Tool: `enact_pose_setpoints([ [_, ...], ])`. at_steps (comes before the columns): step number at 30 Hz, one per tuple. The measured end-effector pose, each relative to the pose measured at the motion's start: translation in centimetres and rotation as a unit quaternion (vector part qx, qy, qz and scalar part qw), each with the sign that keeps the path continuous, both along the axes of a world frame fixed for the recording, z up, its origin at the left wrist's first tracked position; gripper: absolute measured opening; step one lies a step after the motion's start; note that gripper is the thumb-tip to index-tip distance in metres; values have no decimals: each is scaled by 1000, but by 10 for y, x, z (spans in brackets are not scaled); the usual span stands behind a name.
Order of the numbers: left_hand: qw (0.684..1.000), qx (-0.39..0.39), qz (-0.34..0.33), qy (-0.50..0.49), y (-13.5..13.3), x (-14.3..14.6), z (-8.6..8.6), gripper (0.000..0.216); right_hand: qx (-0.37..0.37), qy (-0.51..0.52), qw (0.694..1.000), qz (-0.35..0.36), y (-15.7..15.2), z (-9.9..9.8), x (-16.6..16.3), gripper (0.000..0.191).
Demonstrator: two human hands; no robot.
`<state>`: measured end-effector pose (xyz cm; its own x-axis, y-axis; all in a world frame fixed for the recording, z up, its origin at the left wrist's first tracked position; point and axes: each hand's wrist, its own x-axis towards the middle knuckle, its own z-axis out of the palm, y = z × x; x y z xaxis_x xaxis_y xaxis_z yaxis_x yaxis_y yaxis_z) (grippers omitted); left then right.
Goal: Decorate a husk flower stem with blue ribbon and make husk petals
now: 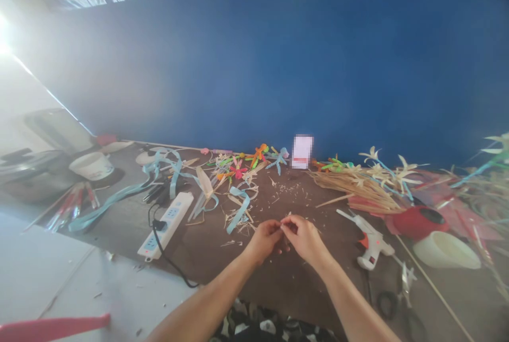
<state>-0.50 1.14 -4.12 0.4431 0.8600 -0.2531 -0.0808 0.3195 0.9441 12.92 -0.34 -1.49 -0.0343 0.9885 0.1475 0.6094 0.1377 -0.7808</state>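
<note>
Over the near middle of the dark table (294,289), my left hand (267,238) and my right hand (303,235) meet fingertip to fingertip. Both are closed in a pinch. Whatever lies between the fingers is too small to make out. Pale scraps (286,193) are scattered on the tabletop just beyond the hands. To the left of my left hand lies a curled light-blue ribbon (239,209) among thin straw bits. A white hot glue gun (374,241) with a lit red switch rests to the right of my right hand.
On the left are a power strip (169,225) with a black plug, a long blue ribbon (115,204) and a white bowl (92,166). Colourful pipe-cleaner flowers (238,168) line the blue partition (278,66). Dried straw (353,185), a cream cup (446,251) and scissors (406,283) lie right.
</note>
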Motion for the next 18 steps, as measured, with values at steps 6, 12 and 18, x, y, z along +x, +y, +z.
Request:
enact_pose_setpoints([
  [6, 999, 19, -2, 39, -3, -4, -2, 30, 8, 148, 988, -53, -1, -11, -5, 14],
  [12, 999, 4, 8, 34, 1, -2, -7, 29, 1, 218, 969, -111, -6, -20, -2, 21],
  [18, 998, 14, 14, 65, 0, 2, -11, 29, 12, 156, 980, -120, -15, -8, 7, 23],
])
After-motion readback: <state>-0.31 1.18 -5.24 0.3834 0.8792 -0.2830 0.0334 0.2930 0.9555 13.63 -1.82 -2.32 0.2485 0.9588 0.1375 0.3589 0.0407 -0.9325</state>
